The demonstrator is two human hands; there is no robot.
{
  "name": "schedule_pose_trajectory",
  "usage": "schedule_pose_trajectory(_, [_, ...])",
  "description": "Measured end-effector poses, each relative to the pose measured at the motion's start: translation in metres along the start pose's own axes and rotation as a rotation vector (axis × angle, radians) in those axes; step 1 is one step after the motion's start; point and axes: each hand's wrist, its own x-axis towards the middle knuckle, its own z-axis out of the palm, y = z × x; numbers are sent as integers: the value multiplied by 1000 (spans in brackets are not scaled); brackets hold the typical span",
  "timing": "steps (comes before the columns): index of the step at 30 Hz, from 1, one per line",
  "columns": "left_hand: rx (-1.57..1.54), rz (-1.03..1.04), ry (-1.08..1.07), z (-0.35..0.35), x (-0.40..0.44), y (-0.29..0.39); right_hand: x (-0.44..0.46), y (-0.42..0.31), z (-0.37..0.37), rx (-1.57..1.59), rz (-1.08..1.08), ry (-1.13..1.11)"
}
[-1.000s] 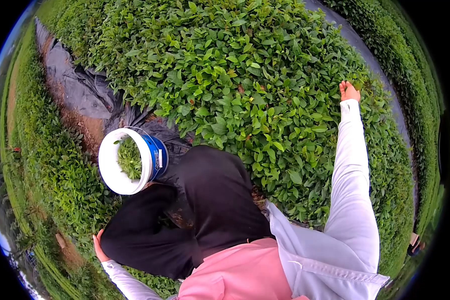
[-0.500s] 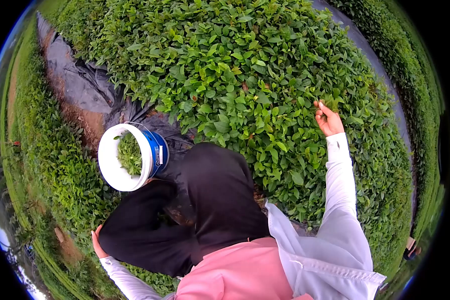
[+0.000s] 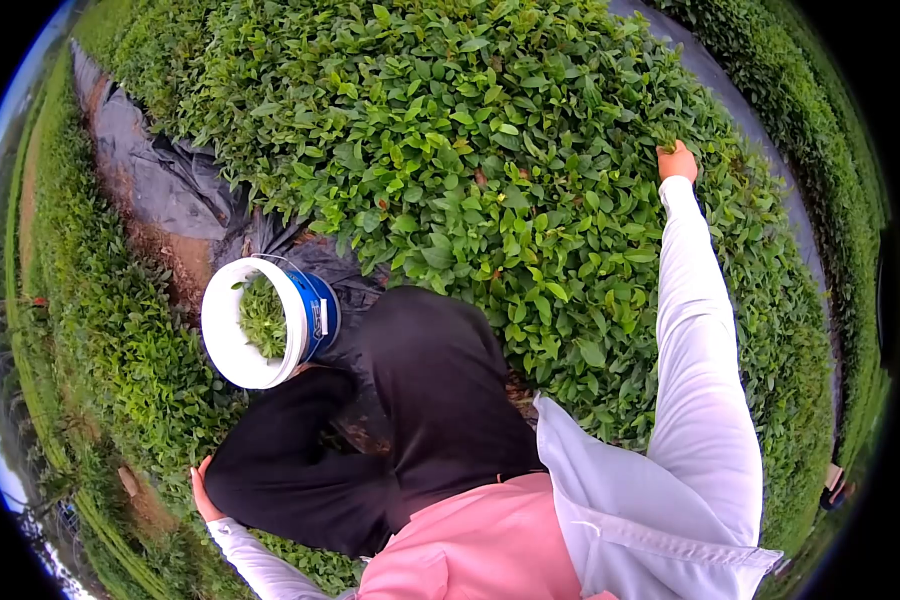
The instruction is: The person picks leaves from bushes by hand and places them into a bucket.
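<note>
While one white-rimmed bucket [image 3: 227, 347] holds a heap of picked leaves [image 3: 263, 318], too many to count, beside the person's two black-clad legs [image 3: 435, 400], one broad leafy hedge [image 3: 470, 200] fills the ground ahead, with at least one more row on either side. Two hands show. Stretched out over the hedge's far right part, the right hand [image 3: 677, 162] has its fingers curled in among the foliage; whether they pinch a leaf cannot be told. The left hand [image 3: 205, 492] rests against one knee, its fingers partly hidden, their spread unclear.
</note>
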Motion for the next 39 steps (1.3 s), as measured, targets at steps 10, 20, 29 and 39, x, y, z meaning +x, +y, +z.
schedule_pose_trajectory(10, [20, -18, 10, 8, 3, 5, -174, -1, -72, 1704, 563, -736])
schedule_pose_trajectory(20, [43, -5, -19, 14, -1, 6, -5, 86, -33, 1400, 668, -80])
schedule_pose_trajectory(29, [47, 41, 19, 29, -4, 6, -64, 119, -5, 1921, 843, -488])
schedule_pose_trajectory(39, [85, 23, -4, 40, 1, 16, -133, 20, -66, 1562, 558, -613])
